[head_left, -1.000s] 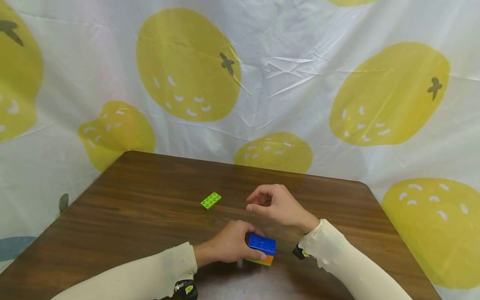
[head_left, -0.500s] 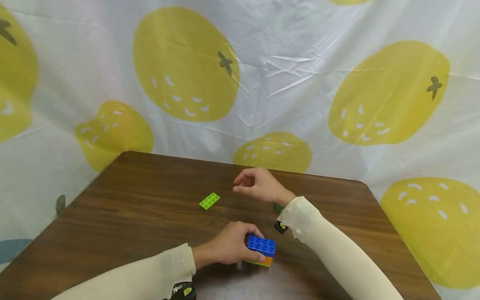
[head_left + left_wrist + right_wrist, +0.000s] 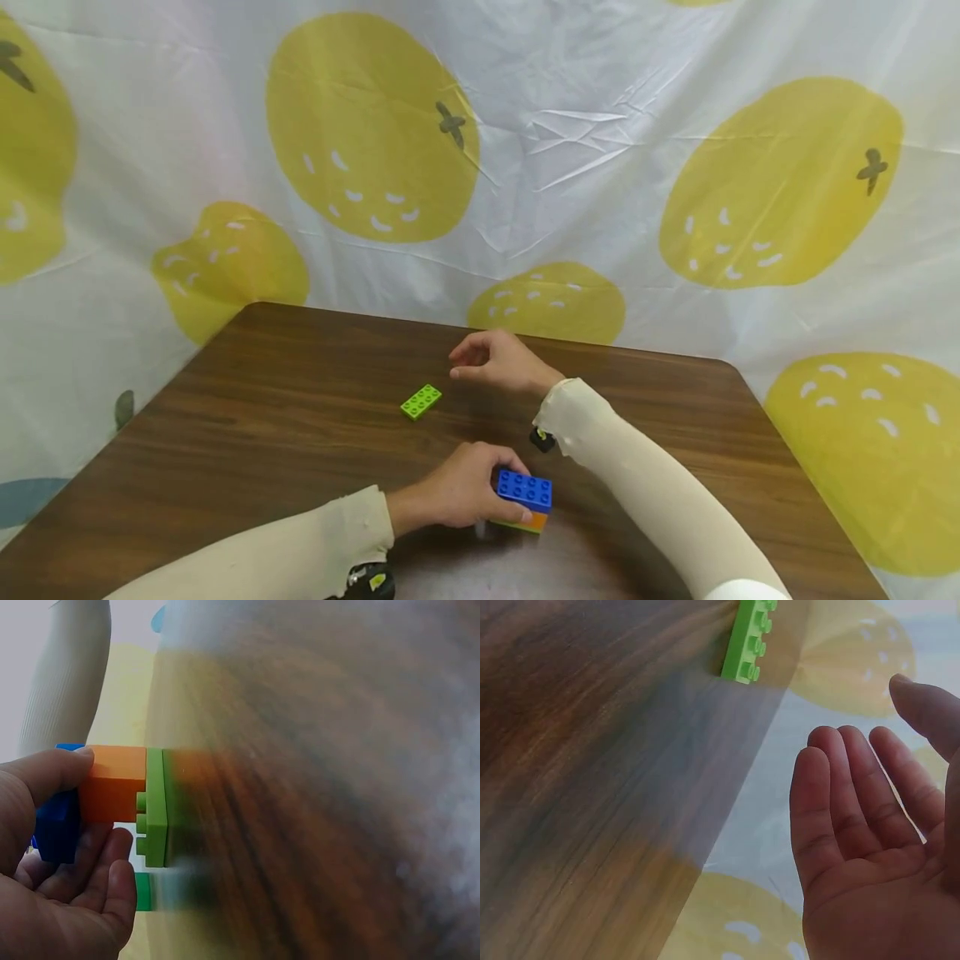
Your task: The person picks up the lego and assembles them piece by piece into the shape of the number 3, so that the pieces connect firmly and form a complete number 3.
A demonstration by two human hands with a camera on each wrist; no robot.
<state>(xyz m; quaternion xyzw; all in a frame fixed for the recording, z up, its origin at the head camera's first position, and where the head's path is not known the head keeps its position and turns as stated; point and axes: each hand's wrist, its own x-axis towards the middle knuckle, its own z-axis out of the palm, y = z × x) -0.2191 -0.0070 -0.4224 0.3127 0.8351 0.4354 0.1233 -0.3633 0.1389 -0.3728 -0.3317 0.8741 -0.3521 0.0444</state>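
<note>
My left hand (image 3: 465,487) grips a stack of toy building bricks near the front of the table. A blue brick (image 3: 525,490) tops the stack, over an orange brick (image 3: 116,776) and a thin lime-green plate brick (image 3: 156,810) at the bottom. In the left wrist view the thumb lies along the blue and orange bricks. Farther back, my right hand (image 3: 498,360) hovers above the table with relaxed fingers and holds nothing. Left of it and a little nearer lies a second lime-green plate brick (image 3: 421,402), studs up, also partly seen in the right wrist view.
Dark wood-grain table (image 3: 315,375) under everything. A darker green brick (image 3: 142,891) shows beyond the stack in the left wrist view; in the head view the right arm hides it. A white curtain (image 3: 555,192) with yellow fruit hangs behind the table.
My right hand has moved away from the stack, back and to the left toward the loose lime-green plate brick. The left hand has kept its hold on the stack in the same place.
</note>
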